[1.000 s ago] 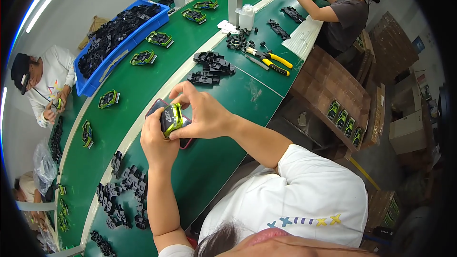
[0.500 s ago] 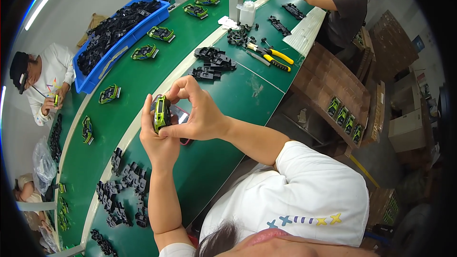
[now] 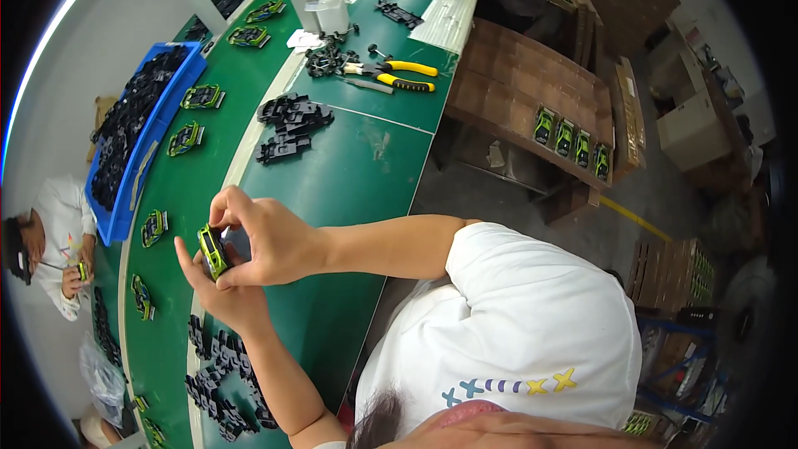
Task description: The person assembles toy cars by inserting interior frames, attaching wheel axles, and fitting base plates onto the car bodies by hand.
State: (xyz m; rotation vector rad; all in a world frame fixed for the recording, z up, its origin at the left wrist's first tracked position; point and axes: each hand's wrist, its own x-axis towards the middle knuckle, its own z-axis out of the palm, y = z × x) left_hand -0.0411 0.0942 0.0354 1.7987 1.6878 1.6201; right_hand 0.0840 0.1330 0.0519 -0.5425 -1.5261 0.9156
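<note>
A small green-and-black toy car [image 3: 213, 251] is held above the green work table. My right hand [image 3: 278, 239] is closed on it, with the index finger at its far end and the thumb at its near end. Below and to the left, my left hand [image 3: 231, 299] also holds the car, its index finger stretched out apart from the body. A dark flat object [image 3: 239, 243] partly shows behind my right fingers. Black plastic chassis parts [image 3: 295, 123] lie in a pile beyond my hands, and more chassis parts [image 3: 220, 374] lie nearer, beside my left forearm.
Several green car bodies [image 3: 184, 139] stand along the belt [image 3: 241, 66]. A blue bin [image 3: 150, 154] holds black parts. Yellow-handled pliers [image 3: 407, 75], a white bottle [image 3: 331, 10] and wheel axles [image 3: 328, 58] lie farther off. Finished cars [image 3: 564, 137] sit in a cardboard tray [image 3: 515, 58]. A co-worker [image 3: 58, 241] sits opposite.
The view has turned, so the table and its things appear shifted left. My hands still hold the toy car; my left index finger has moved away from its side.
</note>
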